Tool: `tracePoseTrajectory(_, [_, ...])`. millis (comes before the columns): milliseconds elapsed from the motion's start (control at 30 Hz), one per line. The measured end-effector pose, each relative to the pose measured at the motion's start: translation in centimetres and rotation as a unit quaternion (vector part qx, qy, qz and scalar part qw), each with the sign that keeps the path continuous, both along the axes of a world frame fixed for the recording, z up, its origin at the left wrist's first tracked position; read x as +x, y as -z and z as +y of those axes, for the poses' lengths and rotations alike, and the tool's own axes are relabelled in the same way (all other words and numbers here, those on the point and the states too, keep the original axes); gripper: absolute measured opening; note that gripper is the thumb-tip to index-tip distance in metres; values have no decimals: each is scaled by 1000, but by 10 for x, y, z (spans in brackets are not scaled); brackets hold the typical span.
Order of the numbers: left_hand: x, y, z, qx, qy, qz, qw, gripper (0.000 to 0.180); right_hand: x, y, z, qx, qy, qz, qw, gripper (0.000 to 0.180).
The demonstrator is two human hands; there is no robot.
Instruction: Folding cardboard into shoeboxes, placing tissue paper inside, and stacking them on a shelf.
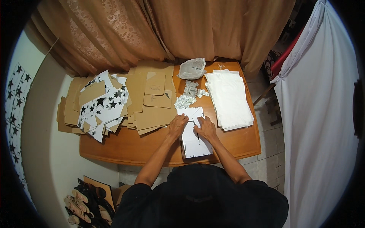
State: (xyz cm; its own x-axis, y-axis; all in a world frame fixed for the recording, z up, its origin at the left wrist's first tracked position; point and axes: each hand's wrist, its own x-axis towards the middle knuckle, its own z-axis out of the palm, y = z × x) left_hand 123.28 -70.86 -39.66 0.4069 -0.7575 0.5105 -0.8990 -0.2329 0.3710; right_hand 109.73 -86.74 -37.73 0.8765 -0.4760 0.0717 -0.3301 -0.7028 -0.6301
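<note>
White piece (pixel 191 141) is laid on the surface (pixel 114 147), both hands placed on it. Its far left edge is touched by the left hand (pixel 178 126), fingers part-curled; whether anything is gripped can't be told. Its right side is covered by the right hand (pixel 205 128), fingers bent; a dark tool (pixel 198 138) is seen alongside, hold unclear. Packets (pixel 186 100) are heaped just beyond the piece, cardboard (pixel 155 118) stacked left of it, paper (pixel 231 102) right.

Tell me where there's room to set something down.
Front-left, bare tabletop lies between the cardboard stack and front edge. Front-right, a smaller patch lies below the white paper stack, beside the right forearm. The middle is crowded: plastic bag, small whitish pieces, left hand and right hand.
</note>
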Motion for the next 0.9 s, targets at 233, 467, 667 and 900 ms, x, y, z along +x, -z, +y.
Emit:
tracePoseTrajectory(233, [-9,-14,4,171,-7,29,985,27,2,0,7,10,6,54,998,57])
tracePoseTrajectory(467, [-25,-4,14,197,-26,-15,980,33,-4,-10,33,-20,-2,72,997,66])
tracePoseTrajectory(667, [-49,-31,29,49,-132,182,973,48,-30,4,8,114,21,-52,992,85])
tracePoseTrajectory(900, [-70,-44,40,64,-165,436,883,61,-58,13,-3,313,54,60,946,74])
